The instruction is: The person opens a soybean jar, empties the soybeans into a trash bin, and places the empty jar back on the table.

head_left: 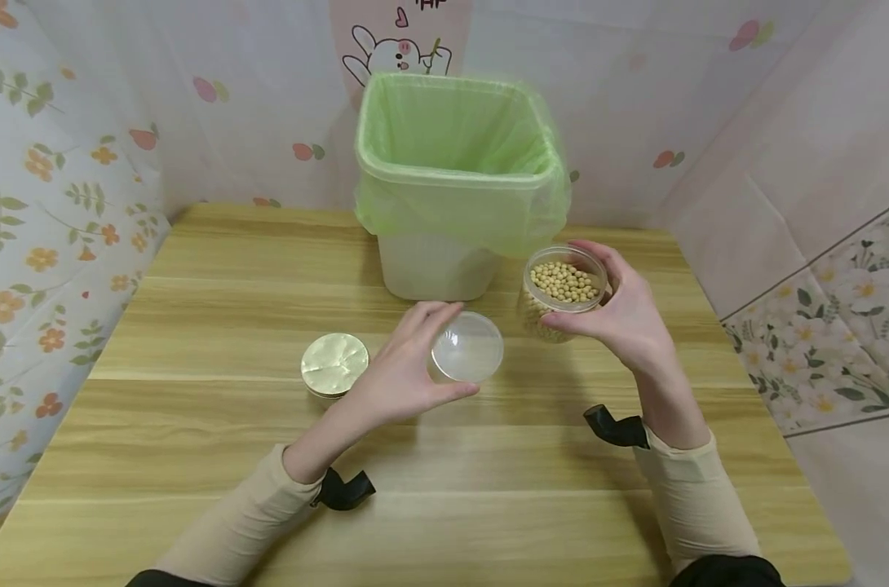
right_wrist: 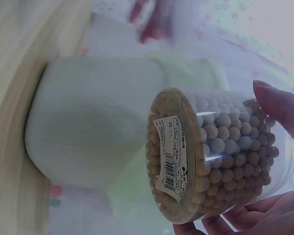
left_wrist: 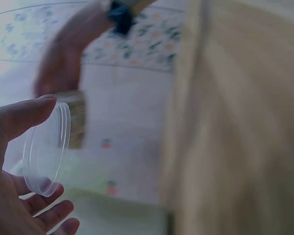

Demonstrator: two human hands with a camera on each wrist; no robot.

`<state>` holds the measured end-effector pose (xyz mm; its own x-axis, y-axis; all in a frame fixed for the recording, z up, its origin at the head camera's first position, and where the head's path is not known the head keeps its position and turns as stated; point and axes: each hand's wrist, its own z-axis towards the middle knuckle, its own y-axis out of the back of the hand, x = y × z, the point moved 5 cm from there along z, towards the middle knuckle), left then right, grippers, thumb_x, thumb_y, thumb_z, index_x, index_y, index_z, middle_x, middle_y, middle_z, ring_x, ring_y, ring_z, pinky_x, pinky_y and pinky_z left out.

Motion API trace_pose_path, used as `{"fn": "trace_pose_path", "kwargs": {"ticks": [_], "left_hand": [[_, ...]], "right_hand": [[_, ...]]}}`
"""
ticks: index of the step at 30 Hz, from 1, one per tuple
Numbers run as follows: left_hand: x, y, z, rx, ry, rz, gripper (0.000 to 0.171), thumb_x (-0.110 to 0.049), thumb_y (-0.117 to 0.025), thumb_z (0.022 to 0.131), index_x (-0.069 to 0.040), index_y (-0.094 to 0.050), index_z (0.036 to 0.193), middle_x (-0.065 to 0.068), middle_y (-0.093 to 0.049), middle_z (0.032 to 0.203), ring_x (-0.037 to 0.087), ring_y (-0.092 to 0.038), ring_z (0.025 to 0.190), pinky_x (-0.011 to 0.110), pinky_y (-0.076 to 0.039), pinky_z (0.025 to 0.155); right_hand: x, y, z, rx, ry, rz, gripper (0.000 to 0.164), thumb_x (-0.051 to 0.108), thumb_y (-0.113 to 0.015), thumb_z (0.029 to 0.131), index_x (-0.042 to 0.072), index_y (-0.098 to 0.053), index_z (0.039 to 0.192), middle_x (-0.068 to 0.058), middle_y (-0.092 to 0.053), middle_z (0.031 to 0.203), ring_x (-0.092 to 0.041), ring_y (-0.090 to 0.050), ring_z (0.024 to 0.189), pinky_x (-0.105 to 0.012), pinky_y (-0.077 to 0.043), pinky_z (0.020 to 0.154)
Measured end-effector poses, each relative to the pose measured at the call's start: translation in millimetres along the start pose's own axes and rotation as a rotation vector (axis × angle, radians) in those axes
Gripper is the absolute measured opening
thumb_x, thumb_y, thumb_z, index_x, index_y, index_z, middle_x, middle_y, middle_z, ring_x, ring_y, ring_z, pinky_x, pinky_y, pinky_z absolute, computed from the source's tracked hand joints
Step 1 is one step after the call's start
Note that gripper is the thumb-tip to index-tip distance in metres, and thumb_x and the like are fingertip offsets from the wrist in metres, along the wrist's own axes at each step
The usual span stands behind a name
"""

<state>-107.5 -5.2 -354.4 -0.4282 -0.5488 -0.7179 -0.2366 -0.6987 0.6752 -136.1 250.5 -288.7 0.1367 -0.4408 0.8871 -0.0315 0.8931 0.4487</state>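
My left hand (head_left: 411, 363) pinches a clear plastic lid (head_left: 468, 347) between thumb and fingers, above the table. In the left wrist view the lid (left_wrist: 48, 149) stands on edge, its threaded rim showing. My right hand (head_left: 631, 314) grips a clear round jar (head_left: 536, 314) around its side, off the table. Small round beige balls (head_left: 564, 282) fill the open jar to near its rim. A white label with a barcode (right_wrist: 171, 156) is stuck on the jar's base in the right wrist view. Lid and jar are apart.
A pale bin (head_left: 437, 269) lined with a thin green bag (head_left: 459, 196) stands at the back middle, its mouth open. A round container with a gold foil top (head_left: 334, 364) stands on the wooden table (head_left: 224, 326), left of my left hand. Patterned curtains (head_left: 254, 106) surround the table.
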Motion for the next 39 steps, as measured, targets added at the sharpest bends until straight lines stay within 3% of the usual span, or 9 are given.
{"fn": "trace_pose_path", "kwargs": {"ticks": [6, 11, 19, 26, 33, 36, 39], "left_hand": [[7.6, -37.1, -2.1, 0.157, -0.021, 0.090, 0.096, -0.043, -0.087, 0.080, -0.017, -0.039, 0.158, 0.005, -0.045, 0.156, 0.028, -0.042, 0.147, 0.050, -0.033, 0.125], [15.7, -55.6, -4.3, 0.258, 0.016, 0.128, 0.095, -0.041, -0.087, 0.081, -0.016, -0.038, 0.159, 0.007, -0.043, 0.162, 0.033, -0.035, 0.154, 0.054, -0.025, 0.128], [23.6, -71.2, -7.0, 0.317, 0.052, 0.160, 0.091, -0.035, -0.087, 0.082, -0.014, -0.041, 0.158, 0.005, -0.044, 0.162, 0.040, -0.030, 0.155, 0.059, -0.020, 0.128], [28.3, -84.8, -14.7, 0.363, 0.048, 0.223, 0.088, -0.035, -0.084, 0.085, -0.012, -0.040, 0.157, 0.005, -0.045, 0.161, 0.043, -0.026, 0.157, 0.063, -0.019, 0.128], [26.8, -82.9, -15.0, 0.367, 0.057, 0.252, 0.100, -0.043, -0.084, 0.083, -0.010, -0.031, 0.161, 0.009, -0.037, 0.166, 0.041, -0.025, 0.157, 0.060, -0.021, 0.128], [19.8, -68.5, -9.4, 0.327, 0.068, 0.201, 0.094, -0.044, -0.080, 0.088, -0.009, -0.033, 0.161, 0.014, -0.036, 0.166, 0.039, -0.030, 0.156, 0.058, -0.025, 0.127], [9.4, -40.5, -0.8, 0.244, 0.071, 0.159, 0.077, -0.043, -0.074, 0.094, -0.012, -0.042, 0.157, 0.013, -0.042, 0.162, 0.036, -0.038, 0.152, 0.057, -0.033, 0.124]], "right_hand": [[0, 13, -2, -0.045, 0.018, 0.020, 0.090, -0.002, -0.089, 0.074, 0.020, -0.047, 0.151, -0.004, -0.057, 0.140, -0.008, -0.061, 0.110, -0.012, -0.054, 0.084], [0, 19, -2, -0.073, 0.030, 0.045, 0.091, -0.004, -0.089, 0.073, 0.017, -0.046, 0.151, -0.002, -0.058, 0.139, -0.007, -0.060, 0.113, -0.011, -0.054, 0.085], [2, 27, -5, -0.121, 0.042, 0.135, 0.090, -0.007, -0.088, 0.073, 0.014, -0.047, 0.150, 0.004, -0.059, 0.134, -0.008, -0.058, 0.114, -0.009, -0.053, 0.084], [5, 30, -7, -0.184, 0.084, 0.318, 0.089, -0.017, -0.083, 0.070, 0.008, -0.049, 0.148, 0.002, -0.062, 0.131, -0.012, -0.057, 0.118, -0.011, -0.053, 0.088], [4, 33, -7, -0.267, 0.088, 0.387, 0.088, -0.022, -0.084, 0.067, 0.007, -0.052, 0.144, 0.001, -0.065, 0.130, -0.015, -0.057, 0.121, -0.012, -0.052, 0.093], [6, 35, -5, -0.276, 0.104, 0.396, 0.086, -0.022, -0.083, 0.066, 0.007, -0.054, 0.142, -0.001, -0.065, 0.130, -0.016, -0.058, 0.120, -0.013, -0.052, 0.093], [12, 37, -2, -0.284, 0.126, 0.393, 0.084, -0.022, -0.084, 0.066, 0.007, -0.056, 0.139, -0.004, -0.065, 0.131, -0.016, -0.059, 0.118, -0.014, -0.053, 0.091]]}}
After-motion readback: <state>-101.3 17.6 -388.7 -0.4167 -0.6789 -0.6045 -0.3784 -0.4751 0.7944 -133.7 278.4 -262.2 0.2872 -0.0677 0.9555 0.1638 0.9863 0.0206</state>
